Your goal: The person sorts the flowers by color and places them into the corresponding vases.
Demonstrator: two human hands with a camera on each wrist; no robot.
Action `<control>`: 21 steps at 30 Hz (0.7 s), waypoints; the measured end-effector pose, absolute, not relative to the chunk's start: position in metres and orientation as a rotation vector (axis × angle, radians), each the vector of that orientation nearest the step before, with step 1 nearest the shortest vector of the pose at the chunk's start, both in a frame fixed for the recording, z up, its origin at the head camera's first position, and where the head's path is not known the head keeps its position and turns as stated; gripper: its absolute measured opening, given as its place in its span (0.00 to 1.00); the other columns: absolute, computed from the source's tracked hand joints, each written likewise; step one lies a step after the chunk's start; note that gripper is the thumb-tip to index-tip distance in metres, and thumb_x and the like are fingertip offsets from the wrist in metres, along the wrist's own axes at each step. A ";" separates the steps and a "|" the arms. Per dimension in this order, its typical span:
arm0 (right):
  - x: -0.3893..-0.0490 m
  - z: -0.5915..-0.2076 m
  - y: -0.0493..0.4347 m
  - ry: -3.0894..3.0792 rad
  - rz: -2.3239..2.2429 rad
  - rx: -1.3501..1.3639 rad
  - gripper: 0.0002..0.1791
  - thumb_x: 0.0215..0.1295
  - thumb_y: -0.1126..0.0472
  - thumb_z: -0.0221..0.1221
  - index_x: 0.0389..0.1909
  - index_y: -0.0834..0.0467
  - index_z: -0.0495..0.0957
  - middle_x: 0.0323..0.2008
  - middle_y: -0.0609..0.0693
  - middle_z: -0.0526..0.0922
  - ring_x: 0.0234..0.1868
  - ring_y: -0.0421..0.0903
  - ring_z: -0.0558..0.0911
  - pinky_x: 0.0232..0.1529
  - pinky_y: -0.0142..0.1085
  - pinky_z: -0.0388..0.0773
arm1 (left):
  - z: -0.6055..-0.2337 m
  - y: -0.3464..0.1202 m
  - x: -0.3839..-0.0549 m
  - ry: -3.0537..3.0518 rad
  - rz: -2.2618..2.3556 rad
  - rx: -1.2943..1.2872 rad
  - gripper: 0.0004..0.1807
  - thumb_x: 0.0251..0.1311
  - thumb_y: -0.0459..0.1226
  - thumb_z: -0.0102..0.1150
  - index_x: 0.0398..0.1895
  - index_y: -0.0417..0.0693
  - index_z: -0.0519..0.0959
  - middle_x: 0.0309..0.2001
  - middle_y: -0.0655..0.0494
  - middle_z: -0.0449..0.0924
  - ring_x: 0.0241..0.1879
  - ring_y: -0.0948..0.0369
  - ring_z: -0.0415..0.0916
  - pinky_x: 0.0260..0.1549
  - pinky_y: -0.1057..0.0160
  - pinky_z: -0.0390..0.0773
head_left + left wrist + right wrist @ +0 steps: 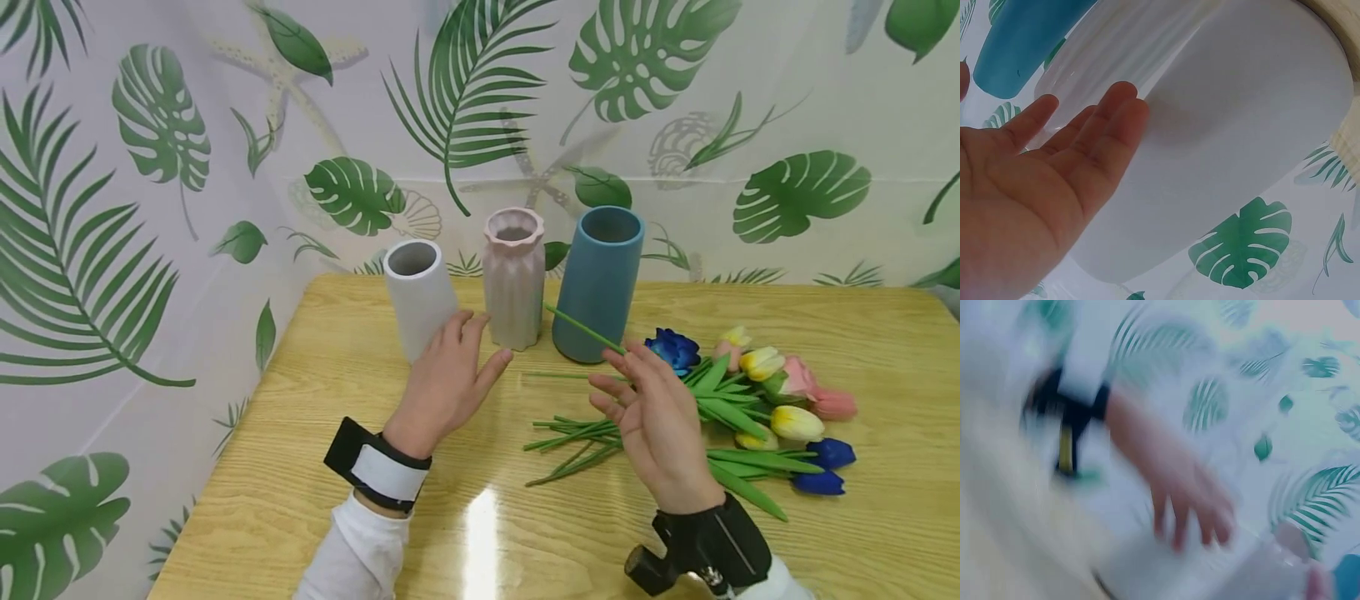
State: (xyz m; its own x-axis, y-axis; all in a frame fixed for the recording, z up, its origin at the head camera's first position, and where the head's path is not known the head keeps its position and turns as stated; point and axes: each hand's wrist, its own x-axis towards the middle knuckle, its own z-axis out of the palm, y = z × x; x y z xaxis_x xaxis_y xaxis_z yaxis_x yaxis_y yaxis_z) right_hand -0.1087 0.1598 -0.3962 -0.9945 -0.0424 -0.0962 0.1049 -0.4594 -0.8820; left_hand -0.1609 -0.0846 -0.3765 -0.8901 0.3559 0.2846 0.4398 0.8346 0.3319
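My left hand [450, 375] reaches to the white vase [420, 292], fingers extended and fingertips right at its side. In the left wrist view, the fingers [1124, 137] overlap the white vase [1241, 112] and hold nothing. My right hand [663, 425] is turned partly palm up, its fingers bent around a thin green flower stem [585, 331]. The stem slants up to the left, its tip in front of the blue vase [600, 283]; the grip point and thumb are hidden. A pale pink vase [514, 292] stands between the other two.
Under and beside my right hand lie artificial flowers: yellow-white tulips [797, 423], pink blooms [798, 377], blue tulips [828, 455] and a dark blue flower [673, 350]. Their loose stems [570, 433] point left across the wooden table [300, 500]. A leaf-patterned cloth [480, 100] hangs behind.
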 end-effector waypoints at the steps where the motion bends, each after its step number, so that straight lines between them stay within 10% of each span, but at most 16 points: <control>1: -0.105 -0.391 0.158 1.423 -2.673 0.205 0.36 0.75 0.49 0.52 0.76 0.50 0.46 0.60 0.48 0.70 0.45 0.40 0.81 0.47 0.31 0.79 | -0.376 -0.084 -0.161 -2.800 -0.582 -0.611 0.31 0.73 0.53 0.48 0.68 0.39 0.66 0.65 0.38 0.68 0.63 0.43 0.70 0.57 0.46 0.74; 8: -0.103 -0.379 0.160 0.463 -2.772 0.651 0.11 0.78 0.54 0.46 0.56 0.50 0.63 0.39 0.47 0.76 0.35 0.41 0.79 0.41 0.27 0.76 | -0.376 -0.082 -0.160 -2.811 -0.582 -0.598 0.31 0.73 0.53 0.49 0.68 0.41 0.67 0.64 0.39 0.69 0.61 0.44 0.72 0.54 0.45 0.76; 21: -0.121 -0.412 0.155 0.414 -2.578 0.861 0.19 0.78 0.51 0.42 0.66 0.45 0.58 0.31 0.49 0.81 0.28 0.41 0.81 0.34 0.26 0.79 | -0.377 -0.080 -0.159 -2.829 -0.567 -0.607 0.31 0.74 0.54 0.47 0.68 0.40 0.68 0.65 0.38 0.68 0.61 0.44 0.72 0.54 0.45 0.76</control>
State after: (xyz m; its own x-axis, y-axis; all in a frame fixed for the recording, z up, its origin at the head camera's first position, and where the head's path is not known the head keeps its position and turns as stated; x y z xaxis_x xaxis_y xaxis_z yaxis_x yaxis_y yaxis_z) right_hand -0.1214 0.1549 -0.4122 -0.7353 -0.2679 -0.6225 0.4494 -0.8803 -0.1520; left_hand -0.1592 -0.0798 -0.3770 -0.8973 0.3545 0.2629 0.4284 0.8428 0.3258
